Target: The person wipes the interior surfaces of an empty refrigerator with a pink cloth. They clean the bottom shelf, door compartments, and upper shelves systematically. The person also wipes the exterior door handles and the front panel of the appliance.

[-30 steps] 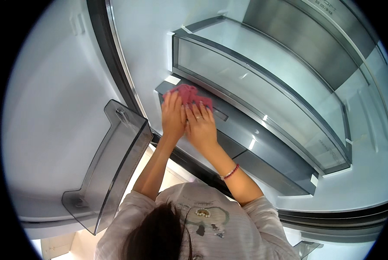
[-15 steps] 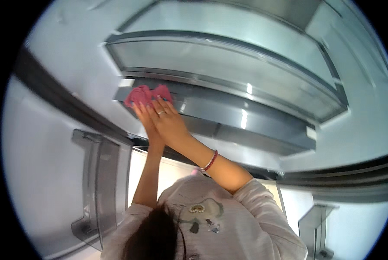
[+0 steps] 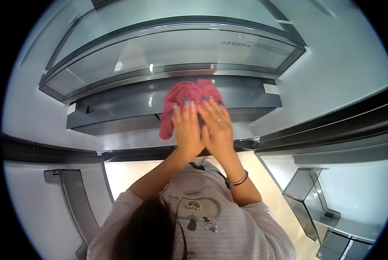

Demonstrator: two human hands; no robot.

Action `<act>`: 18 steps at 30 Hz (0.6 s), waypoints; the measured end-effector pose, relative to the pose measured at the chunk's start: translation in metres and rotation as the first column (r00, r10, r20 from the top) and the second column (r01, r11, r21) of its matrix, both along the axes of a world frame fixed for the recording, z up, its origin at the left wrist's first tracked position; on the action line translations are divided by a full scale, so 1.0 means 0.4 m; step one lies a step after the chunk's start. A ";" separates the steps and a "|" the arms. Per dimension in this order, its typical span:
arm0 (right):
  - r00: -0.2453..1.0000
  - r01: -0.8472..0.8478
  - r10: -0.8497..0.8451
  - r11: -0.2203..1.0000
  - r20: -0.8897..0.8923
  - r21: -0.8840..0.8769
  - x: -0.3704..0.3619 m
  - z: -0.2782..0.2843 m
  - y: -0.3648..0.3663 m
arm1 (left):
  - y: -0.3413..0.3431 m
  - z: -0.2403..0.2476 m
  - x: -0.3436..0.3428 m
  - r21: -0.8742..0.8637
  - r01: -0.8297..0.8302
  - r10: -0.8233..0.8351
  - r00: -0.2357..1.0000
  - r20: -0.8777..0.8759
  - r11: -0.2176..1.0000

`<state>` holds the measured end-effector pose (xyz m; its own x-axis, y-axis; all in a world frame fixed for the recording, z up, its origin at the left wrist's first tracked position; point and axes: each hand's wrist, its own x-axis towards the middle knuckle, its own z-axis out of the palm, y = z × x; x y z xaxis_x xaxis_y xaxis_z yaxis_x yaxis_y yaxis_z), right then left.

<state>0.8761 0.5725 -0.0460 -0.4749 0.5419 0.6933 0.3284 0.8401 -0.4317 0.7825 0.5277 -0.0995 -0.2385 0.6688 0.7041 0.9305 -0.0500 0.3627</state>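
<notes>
A bunched pink cloth point(image 3: 183, 92) is pressed against the dark grey drawer top point(image 3: 127, 97) inside a fridge, near its middle. My left hand point(image 3: 188, 130) holds the cloth from the near side, with long fingers close together on it. Right beside it, my right hand point(image 3: 220, 132) grips the same cloth with its fingers extended over it. The hands touch or nearly touch at the thumbs. One end of the cloth hangs down left of my left fingers. My palms and the underside of the cloth are hidden.
Above the drawer is a glass shelf with a clear front panel point(image 3: 159, 52). White inner walls point(image 3: 324, 69) flank it. Open doors with smoky door bins stand at the left point(image 3: 75, 195) and right point(image 3: 304, 186). A dark seal strip point(image 3: 129, 155) runs along the near edge.
Both hands have moved to the right with the pink cloth, from the drawer's left end to its middle. The view has turned, and my hands are now side by side rather than overlapping.
</notes>
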 end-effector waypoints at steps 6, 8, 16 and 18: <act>0.976 0.190 -0.191 0.982 -0.108 -0.019 0.180 -0.037 0.078 | 0.077 0.022 0.146 -0.120 0.210 -0.221 0.971 -0.089 0.970; 0.942 0.235 -0.258 0.964 -0.216 -0.126 0.224 -0.081 0.069 | 0.085 0.019 0.188 -0.102 0.333 -0.341 0.937 -0.076 0.937; 0.912 0.389 -0.405 0.805 0.065 -0.447 0.323 -0.379 0.019 | 0.102 -0.221 0.255 -0.373 0.536 -0.549 0.832 0.079 0.758; 0.910 0.412 -0.396 0.830 0.125 -0.376 0.312 -0.411 0.034 | 0.123 -0.302 0.242 -0.451 0.542 -0.580 0.812 0.065 0.709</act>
